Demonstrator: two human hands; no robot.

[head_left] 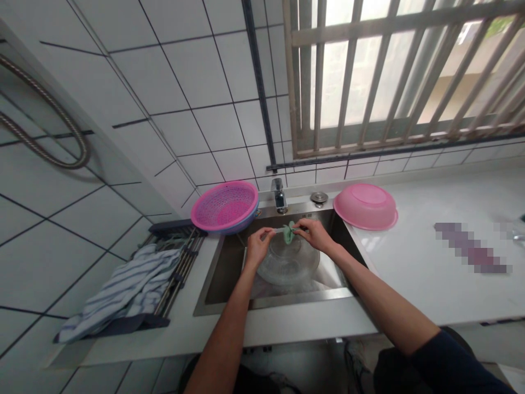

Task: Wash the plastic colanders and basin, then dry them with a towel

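Over the sink (229,273), a leafy green vegetable (289,233) with a pale, thin stalk stretches between both my hands. My left hand (260,244) pinches the stalk's left end between thumb and fingers. On the other side, the fingers of my right hand (314,233) are closed at the leaf's right edge, covering part of it. Below them a large clear bowl (283,268) rests in the sink, apparently with water in it. The faucet (279,195) stands just behind the hands.
A pink strainer basket (225,206) in a blue basin is at the sink's back left corner. An upside-down pink basin (365,206) and a drain strainer (319,198) lie right of the faucet. A striped towel (131,284) covers a rack (180,268) at left. One countertop item is pixelated.
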